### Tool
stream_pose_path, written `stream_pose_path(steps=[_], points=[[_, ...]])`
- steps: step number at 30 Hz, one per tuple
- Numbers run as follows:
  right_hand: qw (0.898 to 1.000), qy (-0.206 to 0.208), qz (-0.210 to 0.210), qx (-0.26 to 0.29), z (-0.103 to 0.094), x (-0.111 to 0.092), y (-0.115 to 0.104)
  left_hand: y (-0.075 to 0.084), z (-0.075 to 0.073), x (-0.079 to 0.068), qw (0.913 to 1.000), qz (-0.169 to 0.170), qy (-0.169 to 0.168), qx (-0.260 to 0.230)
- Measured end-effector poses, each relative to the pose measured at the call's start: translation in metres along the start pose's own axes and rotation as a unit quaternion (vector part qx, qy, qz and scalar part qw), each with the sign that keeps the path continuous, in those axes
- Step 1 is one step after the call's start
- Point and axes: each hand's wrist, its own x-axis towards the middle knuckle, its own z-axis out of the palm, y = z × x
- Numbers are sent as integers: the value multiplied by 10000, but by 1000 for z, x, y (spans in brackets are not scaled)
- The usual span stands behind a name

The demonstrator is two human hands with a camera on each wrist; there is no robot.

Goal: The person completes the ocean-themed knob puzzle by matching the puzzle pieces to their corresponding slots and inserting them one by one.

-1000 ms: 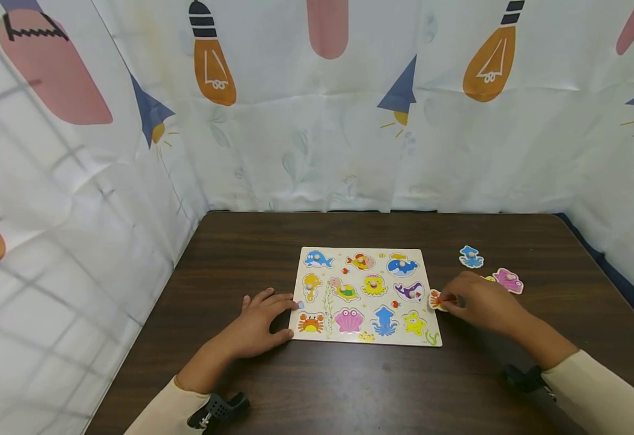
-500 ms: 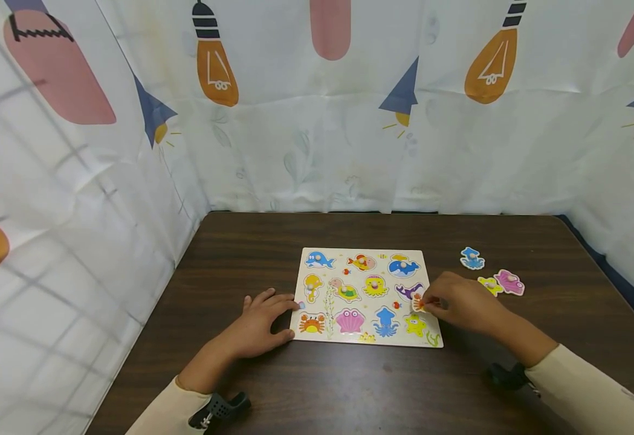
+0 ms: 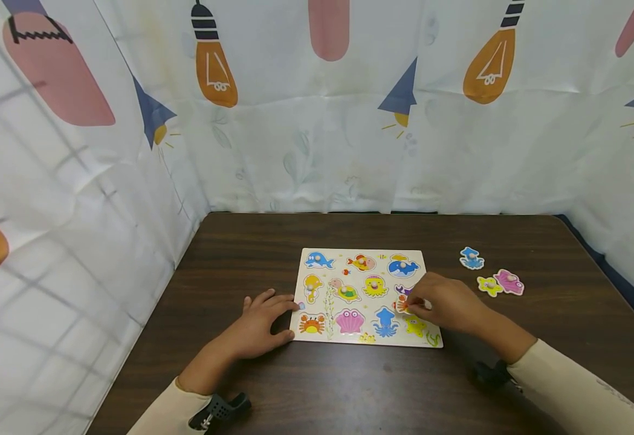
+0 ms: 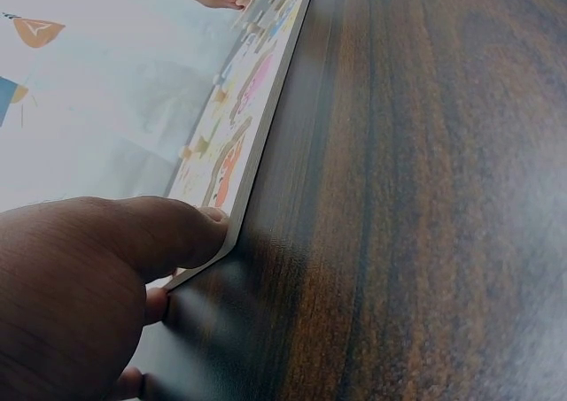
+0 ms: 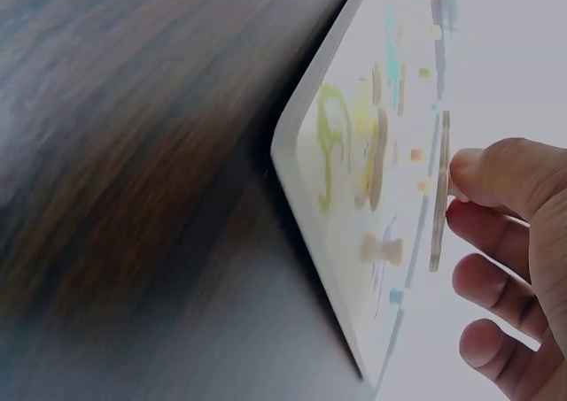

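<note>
A white sea-animal puzzle board (image 3: 368, 307) lies on the table. My left hand (image 3: 262, 323) rests by its left edge, fingers spread; in the left wrist view the thumb (image 4: 182, 233) touches the board's near corner. Over the board's right part, my right hand (image 3: 449, 302) pinches an orange crab puzzle piece (image 3: 402, 304). Seen edge-on in the right wrist view, that crab piece (image 5: 440, 193) hangs above the board, its knob between thumb and index finger. The crab picture (image 3: 312, 324) is at the board's lower left. The right hand partly covers the purple whale and starfish pictures.
Right of the board lie three loose pieces: a blue squid (image 3: 471, 258), a pink shell (image 3: 510, 282) and a yellow starfish (image 3: 489, 286). Knobbed pieces such as the octopus (image 3: 375, 286) sit in the board. A patterned white curtain (image 3: 317, 151) hangs behind the dark table (image 3: 349, 393).
My right hand has carried the crab piece leftward from beside the board's right edge to over the board. The yellow starfish piece has come into full view. My left hand stays in place.
</note>
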Motion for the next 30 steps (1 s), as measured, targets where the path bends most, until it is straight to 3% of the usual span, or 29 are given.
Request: stream_pose_path(steps=[30], points=[[9960, -46, -793, 406, 17, 40, -31, -2, 2, 0, 10000, 26, 83, 15]])
